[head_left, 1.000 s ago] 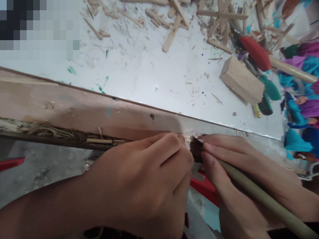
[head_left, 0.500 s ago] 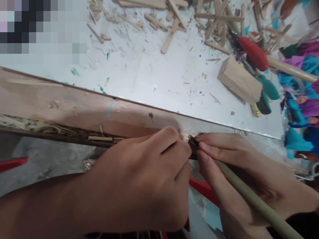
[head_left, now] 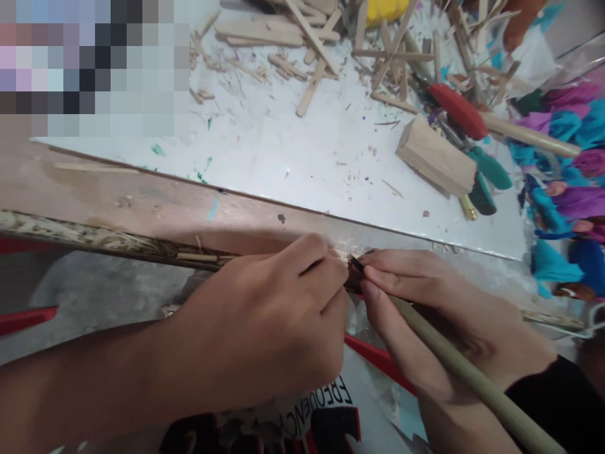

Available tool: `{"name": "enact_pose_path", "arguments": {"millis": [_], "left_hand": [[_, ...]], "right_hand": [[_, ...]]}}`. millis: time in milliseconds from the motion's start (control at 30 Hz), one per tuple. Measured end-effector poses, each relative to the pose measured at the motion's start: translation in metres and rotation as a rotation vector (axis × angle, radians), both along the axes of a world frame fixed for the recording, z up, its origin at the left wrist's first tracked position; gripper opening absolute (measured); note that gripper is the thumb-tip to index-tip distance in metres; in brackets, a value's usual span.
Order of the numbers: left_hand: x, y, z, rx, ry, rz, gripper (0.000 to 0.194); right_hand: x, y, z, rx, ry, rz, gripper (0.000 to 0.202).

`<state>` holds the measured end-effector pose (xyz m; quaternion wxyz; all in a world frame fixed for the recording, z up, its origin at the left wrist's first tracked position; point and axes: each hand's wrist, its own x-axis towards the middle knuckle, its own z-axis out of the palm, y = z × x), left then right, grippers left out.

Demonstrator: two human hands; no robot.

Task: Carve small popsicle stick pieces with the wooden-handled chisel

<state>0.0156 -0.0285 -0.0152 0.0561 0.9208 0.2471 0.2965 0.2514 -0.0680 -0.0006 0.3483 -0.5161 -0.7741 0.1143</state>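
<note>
My left hand [head_left: 269, 315] is closed at the near edge of the table, its fingertips turned down and mostly hidden from view. Between the two hands lies a small pale wood piece [head_left: 340, 255]; whether my left fingers grip it is hidden. My right hand [head_left: 425, 296] pinches a carving tool with a long round wooden handle [head_left: 463, 359] that slopes down to the lower right. The tool's short dark metal tip [head_left: 356, 263] points at the pale piece, close to my left knuckles. Left of my left hand, a thin wood strip [head_left: 197, 257] rests along the table edge.
A white board [head_left: 265, 139] covers the tabletop, scattered with shavings. Flat craft sticks [head_left: 258, 31] are heaped at the back. On the right are a wooden block [head_left: 437, 157], a red handle [head_left: 458, 111], a green handle [head_left: 491, 169] and colourful fabric-like pieces [head_left: 558, 261].
The camera view has shifted, so the board's things sit further left and lettering on a shirt shows below. Both hands keep nearly the same pose, with the tool tip still at the pale piece.
</note>
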Motion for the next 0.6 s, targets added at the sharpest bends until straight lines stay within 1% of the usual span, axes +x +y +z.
{"name": "enact_pose_path", "arguments": {"millis": [100, 300, 533, 600], "left_hand": [[-0.001, -0.002, -0.002, -0.024, 0.001, 0.006, 0.032], [0.000, -0.005, -0.004, -0.065, -0.005, 0.016, 0.030], [-0.003, 0.000, -0.002, -0.104, 0.003, -0.023, 0.033], [-0.005, -0.001, -0.002, -0.100, -0.009, -0.015, 0.033]], "right_hand": [[0.000, 0.000, -0.002, 0.025, 0.012, 0.010, 0.017], [0.002, -0.002, 0.000, -0.031, 0.048, 0.000, 0.018], [0.006, -0.004, 0.009, -0.172, 0.173, -0.077, 0.017], [0.008, -0.006, 0.013, -0.196, 0.170, -0.068, 0.015]]}}
